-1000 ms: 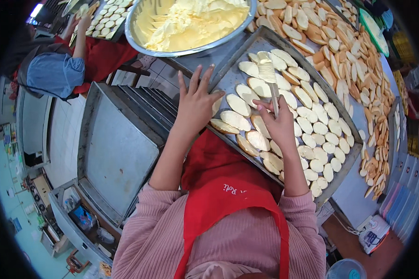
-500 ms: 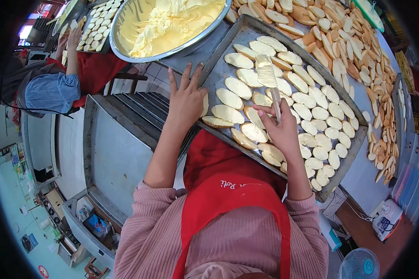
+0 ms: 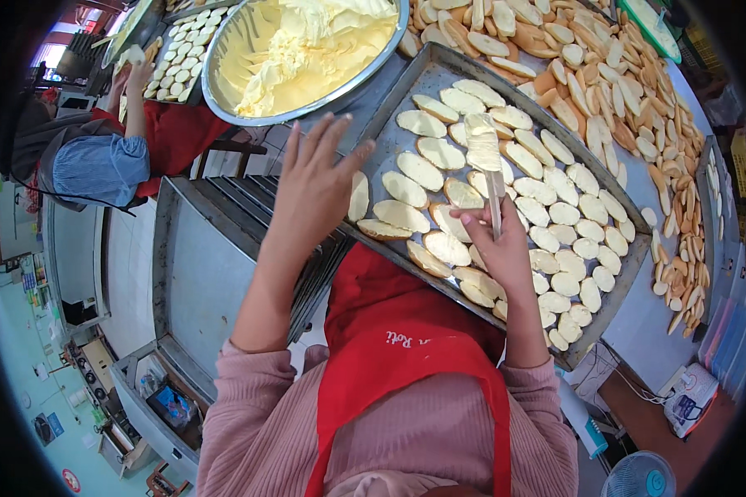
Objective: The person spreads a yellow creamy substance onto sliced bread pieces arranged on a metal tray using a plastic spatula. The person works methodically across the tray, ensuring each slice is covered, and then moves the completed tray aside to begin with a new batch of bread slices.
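A metal baking tray lies tilted across my view, covered in rows of oval bread slices topped with pale yellow cream. My right hand is closed around the handle of a flat spatula, its blade thickly coated with cream above the slices. At the tray's left edge, my left hand has its fingers spread and holds nothing; a coated slice lies just beside it. Above my left hand stands a big metal bowl of yellow cream.
Uncoated bread slices are heaped on the table beyond the tray and down its right side. To my left is a rack with an empty metal tray. A co-worker in a blue top handles slices by another filled tray.
My left hand has shifted slightly left and its fingers have spread wider. My right hand still grips the spatula over nearly the same slices. The whole view has tilted a little.
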A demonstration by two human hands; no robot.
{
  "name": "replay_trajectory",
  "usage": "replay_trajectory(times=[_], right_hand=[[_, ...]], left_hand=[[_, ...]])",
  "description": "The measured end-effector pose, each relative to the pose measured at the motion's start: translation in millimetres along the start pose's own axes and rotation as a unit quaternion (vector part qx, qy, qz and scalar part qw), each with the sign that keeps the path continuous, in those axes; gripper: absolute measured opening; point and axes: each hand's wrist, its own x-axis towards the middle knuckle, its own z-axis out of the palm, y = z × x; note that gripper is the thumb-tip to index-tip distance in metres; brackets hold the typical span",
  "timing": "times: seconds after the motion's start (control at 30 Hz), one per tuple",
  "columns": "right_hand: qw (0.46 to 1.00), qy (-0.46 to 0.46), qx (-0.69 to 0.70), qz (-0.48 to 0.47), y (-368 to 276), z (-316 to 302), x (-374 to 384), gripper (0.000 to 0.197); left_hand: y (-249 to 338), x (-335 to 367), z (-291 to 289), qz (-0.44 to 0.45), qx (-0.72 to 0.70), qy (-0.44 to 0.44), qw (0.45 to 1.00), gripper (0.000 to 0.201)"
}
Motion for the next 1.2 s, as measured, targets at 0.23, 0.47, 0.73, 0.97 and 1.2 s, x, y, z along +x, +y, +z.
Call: replay_trajectory(times=[0.23, 0.47, 0.73, 0.97, 1.2], right_hand=[[0.941, -0.090, 0.302, 0.126, -0.3, -19.8, -25.3, 0.018], [0.896, -0.074, 0.415, 0.141, -5.5, -57.8, -73.9, 0.021], [0.873, 0.001, 0.464, 0.148, 23.5, -74.0, -120.5, 0.023], [0.872, 0.003, 0.461, 0.166, 34.6, -80.2, -119.4, 0.018], [0.864, -0.034, 0.473, 0.169, 33.6, -69.3, -110.3, 0.016]], left_hand=[[1.5, 132.7, 24.3, 0.075, -0.221, 0.118, 0.965, 0.033], [52.5, 291.5, 133.8, 0.058, -0.166, -0.069, 0.982, 0.028], [96.4, 340.5, 185.5, -0.006, -0.143, -0.001, 0.990, 0.026], [78.9, 358.5, 202.6, -0.058, -0.092, 0.162, 0.981, 0.051], [51.9, 375.6, 196.2, -0.117, -0.184, -0.005, 0.976, 0.069]])
